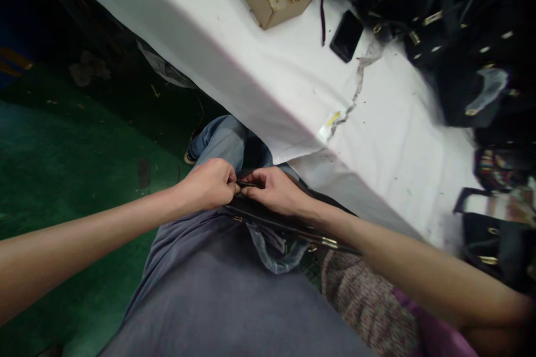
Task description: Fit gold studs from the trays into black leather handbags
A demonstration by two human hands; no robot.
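Note:
A black handbag (272, 216) lies across my lap, with gold-coloured fittings and a handle wrapped in clear plastic (276, 259) on the side toward me. My left hand (215, 183) is closed in a pinch at the bag's left end, on its black edge. Close beside it, my right hand (278, 191) grips the same edge between thumb and fingers, its forearm passing over the bag. The fingertips of both hands nearly meet. Exactly which small part they pinch is hidden by the fingers.
A white-covered table (259, 83) runs diagonally ahead. On it stand a cardboard box (288, 11) of small gold pieces, a black phone (347, 36), and several black bags (460, 83) piled at the right. Green floor (75, 162) shows on the left.

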